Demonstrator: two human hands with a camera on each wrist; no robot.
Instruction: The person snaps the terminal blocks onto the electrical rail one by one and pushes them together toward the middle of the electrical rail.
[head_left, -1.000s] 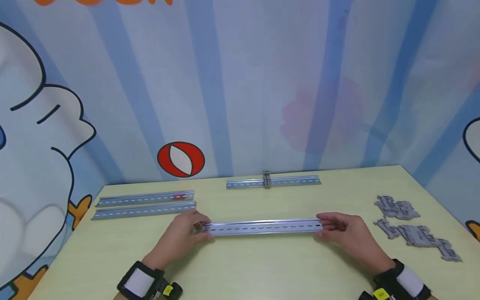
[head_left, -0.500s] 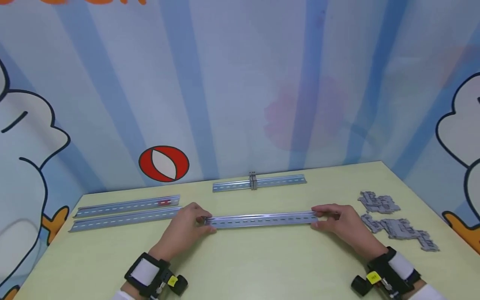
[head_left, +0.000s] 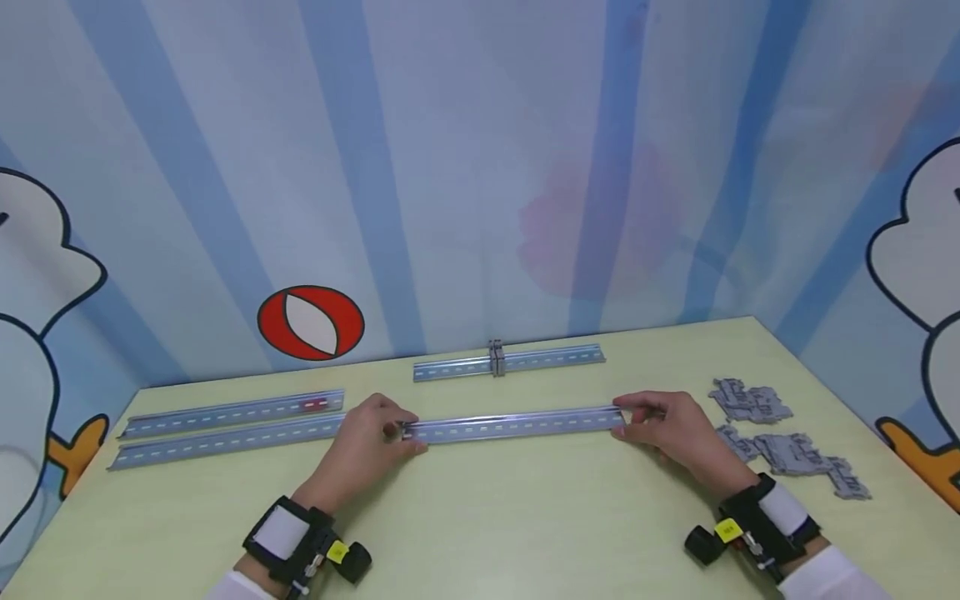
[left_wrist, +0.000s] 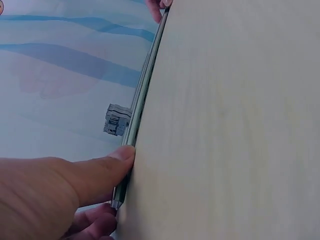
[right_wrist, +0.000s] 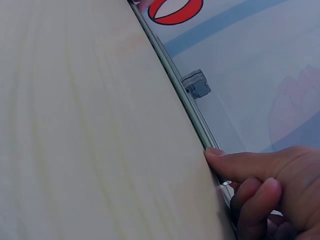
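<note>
A slotted metal DIN rail (head_left: pixel 517 426) lies crosswise in front of me, low over the table. Its left end is pinched between thumb and fingers of my left hand (head_left: pixel 366 450). My right hand (head_left: pixel 675 435) pinches the opposite end in the same way. In the left wrist view, the thumb presses along the near edge of the rail (left_wrist: pixel 142 95), with fingertips behind it. The right wrist view has the thumb on the rail (right_wrist: pixel 185 95) too, the other fingers curled beneath. Whether the rail touches the tabletop, I cannot tell.
At the back, another slotted rail (head_left: pixel 555 358) carries upright grey terminal blocks (head_left: pixel 497 358). Two more rails lie at the left, the far one (head_left: pixel 225 414) with a red mark, the near one (head_left: pixel 225 443) partly behind my left hand. Grey block pieces (head_left: pixel 795 454) lie on the right.
The head view has swung a little rightward, shifting the scene left. Both hands keep their hold on the rail, which sits slightly higher in view and tilts up a bit toward the right.
</note>
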